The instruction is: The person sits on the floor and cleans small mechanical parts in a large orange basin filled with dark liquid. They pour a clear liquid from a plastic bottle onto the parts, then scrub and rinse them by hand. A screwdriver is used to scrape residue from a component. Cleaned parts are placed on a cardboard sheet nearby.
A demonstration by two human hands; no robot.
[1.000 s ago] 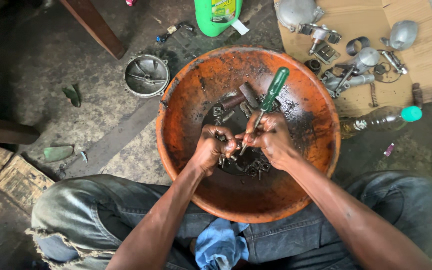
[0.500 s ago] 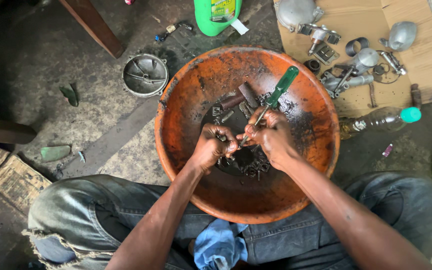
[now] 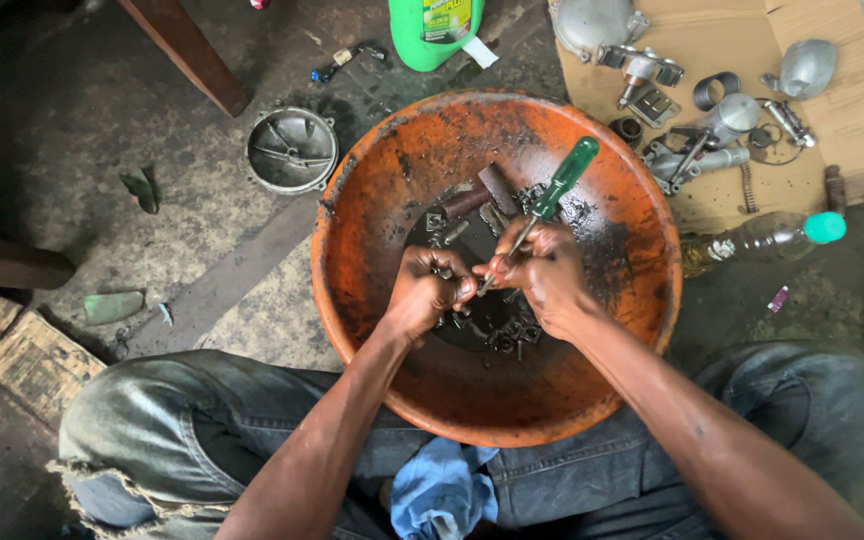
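Head view: my right hand is clamped on the shaft of a green-handled screwdriver, handle tilted up and away from me. Its tip meets a small metal part that my left hand grips with fingers closed. Both hands sit over the middle of an orange basin resting between my knees. Dark bolts and nuts lie in the oily basin bottom. Engine parts lie on cardboard beyond the rim.

Repair workshop floor, oily orange basin, metal engine parts on cardboard
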